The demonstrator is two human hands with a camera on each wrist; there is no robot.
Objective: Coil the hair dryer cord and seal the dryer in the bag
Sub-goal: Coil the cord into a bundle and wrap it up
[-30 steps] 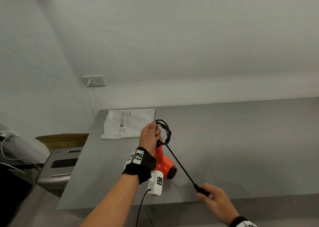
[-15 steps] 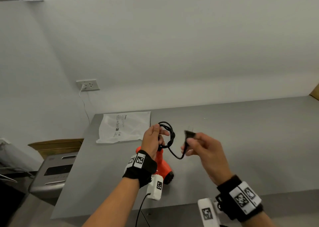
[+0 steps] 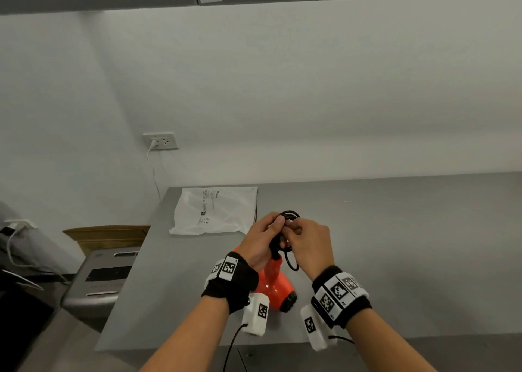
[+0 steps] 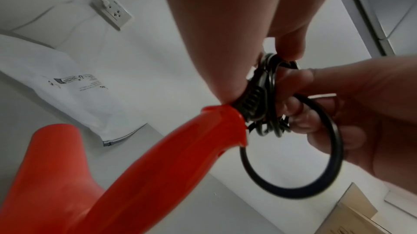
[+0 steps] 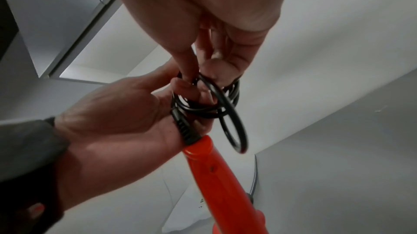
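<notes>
2 hands meet over the grey table (image 3: 395, 258): beyond the left hand's fingers, to their left, the white bag (image 3: 217, 210) lies flat. The left hand (image 3: 261, 243) has its fingers curled tight round the bundled loops of the black cord (image 4: 291, 163), at the top of the orange hair dryer (image 3: 275, 284) handle, the dryer's body below the wrist. Just right, touching it, the right hand (image 3: 306, 241) pinches the same loops between thumb and fingertips, 1 loop hanging beneath them.
</notes>
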